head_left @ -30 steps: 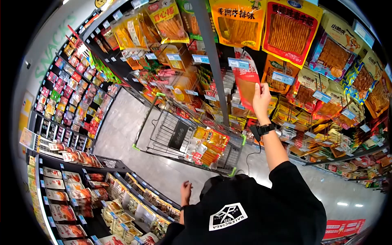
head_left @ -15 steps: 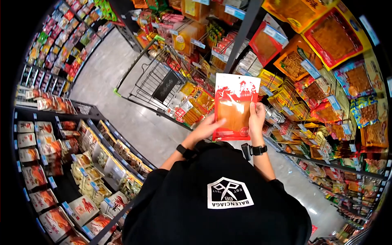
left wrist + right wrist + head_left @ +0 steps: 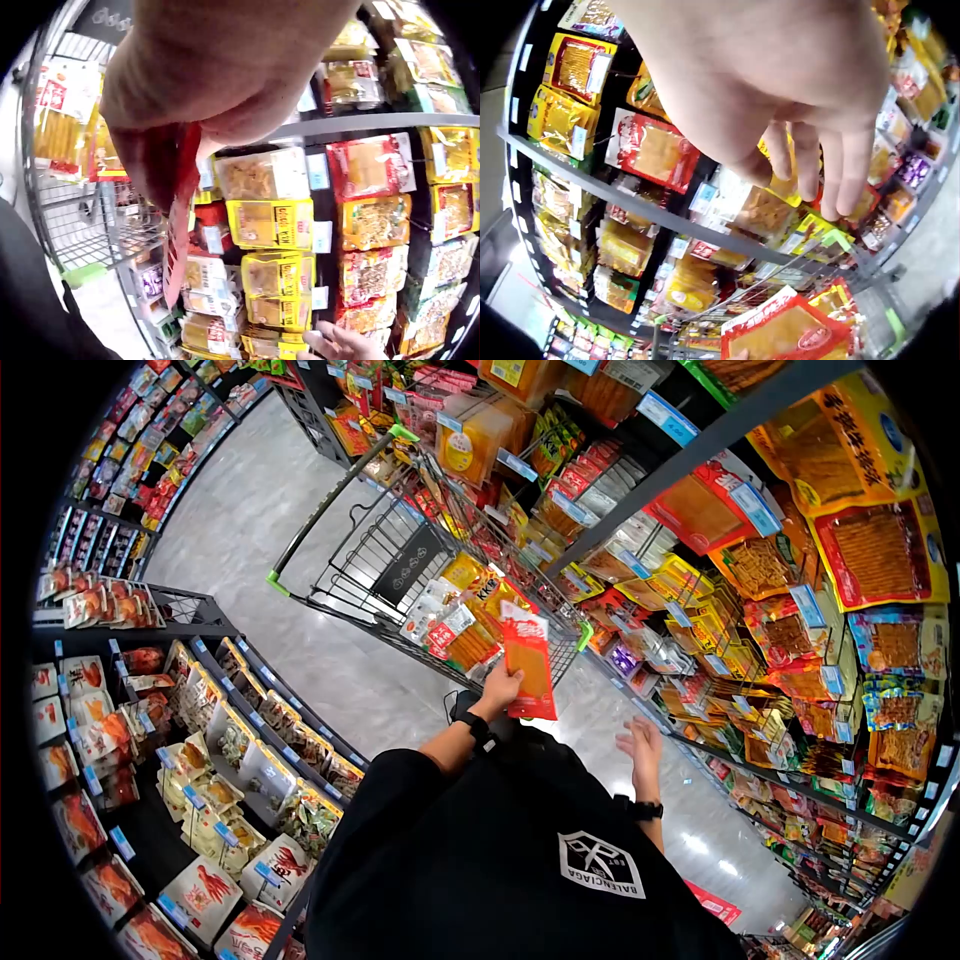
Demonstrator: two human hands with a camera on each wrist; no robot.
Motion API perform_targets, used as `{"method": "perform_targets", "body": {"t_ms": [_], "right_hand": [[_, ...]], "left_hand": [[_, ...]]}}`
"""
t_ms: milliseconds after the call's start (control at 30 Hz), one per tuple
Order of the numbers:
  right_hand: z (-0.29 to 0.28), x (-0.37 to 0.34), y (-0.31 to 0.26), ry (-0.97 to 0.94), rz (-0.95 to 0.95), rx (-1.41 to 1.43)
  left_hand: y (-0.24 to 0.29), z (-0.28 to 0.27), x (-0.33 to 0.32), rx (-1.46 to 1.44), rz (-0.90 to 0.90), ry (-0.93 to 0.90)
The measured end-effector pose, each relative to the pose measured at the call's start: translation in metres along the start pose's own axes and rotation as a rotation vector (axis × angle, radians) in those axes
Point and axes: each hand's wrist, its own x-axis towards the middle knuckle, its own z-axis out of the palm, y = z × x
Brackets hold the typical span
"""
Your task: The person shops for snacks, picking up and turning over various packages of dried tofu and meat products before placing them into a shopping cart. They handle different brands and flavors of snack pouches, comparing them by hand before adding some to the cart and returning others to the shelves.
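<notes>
My left hand (image 3: 500,688) pinches the left edge of a flat red-and-white snack packet (image 3: 530,668), which shows brown contents through its window. The packet hangs over the near end of the shopping cart (image 3: 405,565), overlapping it in the head view. Seen edge-on in the left wrist view, the packet (image 3: 177,247) drops below the hand. My right hand (image 3: 643,748) is off to the right, fingers loosely extended and holding nothing. Inside the cart lie a white-and-red pack of brown sticks (image 3: 455,635) and a yellow pack (image 3: 472,582).
Hanging snack packs in yellow and red fill the shelf rack (image 3: 700,610) on the right, with a dark post (image 3: 690,455) crossing it. Shelves of packaged food (image 3: 210,780) line the left. Grey floor (image 3: 240,540) runs between them. Another red packet (image 3: 656,150) hangs on the rack.
The right hand took the red packet from the rack, and both hands then held it before the body. Now the left hand alone holds it near the cart; the right has let go and moved right.
</notes>
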Motion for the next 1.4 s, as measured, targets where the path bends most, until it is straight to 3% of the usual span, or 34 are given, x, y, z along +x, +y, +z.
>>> {"method": "perform_targets", "body": {"t_ms": [100, 167, 300, 367, 400, 433, 500, 600, 700, 767, 800, 833, 867, 933, 1100, 1233, 1367, 1400], "right_hand": [[-0.013, -0.023, 0.012, 0.121, 0.098, -0.026], [-0.02, -0.036, 0.022, 0.163, 0.15, -0.076], [-0.032, -0.059, 0.05, 0.195, 0.247, -0.154], [-0.034, -0.076, 0.058, 0.164, 0.254, -0.107], [-0.033, -0.082, 0.065, 0.187, 0.249, -0.05], [-0.032, -0.087, 0.073, 0.202, 0.254, -0.042], [-0.038, -0.091, 0.1, 0.261, 0.396, -0.001], [-0.042, -0.098, 0.136, 0.286, 0.457, 0.038], [-0.047, -0.103, 0.172, 0.298, 0.512, 0.109], [-0.063, -0.1, 0.223, 0.245, 0.507, 0.071], [-0.067, -0.104, 0.243, 0.154, 0.261, -0.228], [-0.056, -0.103, 0.215, 0.244, 0.475, -0.094], [-0.049, -0.101, 0.204, 0.263, 0.485, -0.014], [-0.04, -0.099, 0.192, 0.291, 0.504, 0.091], [-0.037, -0.061, 0.15, 0.317, 0.435, 0.088], [-0.049, 0.009, 0.09, 0.275, 0.209, -0.002], [-0.047, 0.089, -0.018, 0.262, -0.405, -0.044], [-0.053, 0.118, -0.038, 0.189, -0.395, 0.072]], "left_hand": [[-0.03, -0.008, 0.017, -0.306, -0.244, 0.111], [-0.041, -0.006, 0.033, -0.468, -0.225, 0.193], [-0.033, -0.006, 0.069, -0.561, -0.14, 0.11], [-0.026, -0.015, 0.081, -0.479, -0.612, -0.091], [-0.035, -0.023, 0.088, -0.305, -0.708, -0.212], [-0.042, -0.02, 0.089, -0.072, -0.687, -0.087], [-0.085, -0.032, 0.097, 0.529, -0.204, -0.226], [-0.073, -0.049, 0.078, 0.409, -0.03, -0.261], [-0.07, -0.078, 0.057, 0.21, -0.077, -0.287], [-0.045, -0.1, 0.042, 0.402, -0.087, -0.265], [-0.078, -0.11, 0.043, 0.411, -0.032, -0.221], [-0.096, -0.123, 0.044, 0.403, -0.11, -0.252], [-0.101, -0.136, 0.046, 0.511, -0.117, -0.306], [-0.068, -0.147, 0.027, 0.186, -0.137, -0.297], [-0.075, -0.172, 0.02, 0.091, -0.297, -0.158], [-0.063, -0.183, 0.007, 0.013, -0.344, -0.088], [-0.08, -0.191, -0.006, 0.0, -0.376, -0.027], [-0.078, -0.189, -0.011, 0.013, -0.389, -0.006]]}}
